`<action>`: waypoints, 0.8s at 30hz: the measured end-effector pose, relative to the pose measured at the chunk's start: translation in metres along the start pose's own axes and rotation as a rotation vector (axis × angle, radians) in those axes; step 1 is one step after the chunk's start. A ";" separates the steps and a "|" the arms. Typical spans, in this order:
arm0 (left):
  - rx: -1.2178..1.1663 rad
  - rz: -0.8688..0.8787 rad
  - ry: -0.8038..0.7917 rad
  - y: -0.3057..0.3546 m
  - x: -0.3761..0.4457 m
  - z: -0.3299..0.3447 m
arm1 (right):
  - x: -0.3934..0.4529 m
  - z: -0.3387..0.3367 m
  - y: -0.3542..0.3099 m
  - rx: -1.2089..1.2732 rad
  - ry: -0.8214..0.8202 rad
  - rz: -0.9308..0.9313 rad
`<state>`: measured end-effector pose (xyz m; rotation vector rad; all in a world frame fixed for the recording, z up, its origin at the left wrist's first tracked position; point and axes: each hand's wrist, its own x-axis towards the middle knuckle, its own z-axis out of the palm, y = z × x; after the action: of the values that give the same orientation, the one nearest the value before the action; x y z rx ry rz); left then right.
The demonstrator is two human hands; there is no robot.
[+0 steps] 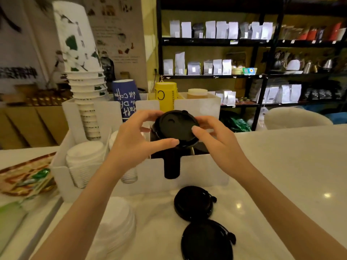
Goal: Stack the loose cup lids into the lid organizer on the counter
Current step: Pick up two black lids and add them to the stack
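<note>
My left hand (135,139) and right hand (217,141) pinch a black lid (175,126), tilted, directly above the lid organizer (197,171) black-lid slot.

A tall stack of white paper cups (85,76) with green print rises near the counter's (281,166) back left, leaning a little to the left. Just right of it stand an upturned blue cup stack (126,98) with white lettering, a yellow cup stack (166,95) and a shorter tan one (197,93). At the counter's left edge lies a patterned tray (22,177) carrying what may be green sachets (39,176); the blur makes them hard to tell. Behind the counter, a black shelving unit (262,42) holds rows of white and silver pouches (221,30), with metal kettles (308,65) on a right-hand shelf. A poster (116,34) hangs on the back wall.
</note>
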<state>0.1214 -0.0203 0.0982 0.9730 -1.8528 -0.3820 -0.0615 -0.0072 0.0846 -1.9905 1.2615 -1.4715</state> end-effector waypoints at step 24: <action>-0.005 -0.117 0.153 -0.043 0.024 0.021 | 0.033 0.031 0.048 -0.063 -0.022 0.014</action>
<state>0.1174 -0.0689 0.0764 1.0804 -1.6613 -0.3724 -0.0527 -0.0669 0.0568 -2.0273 1.3253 -1.4167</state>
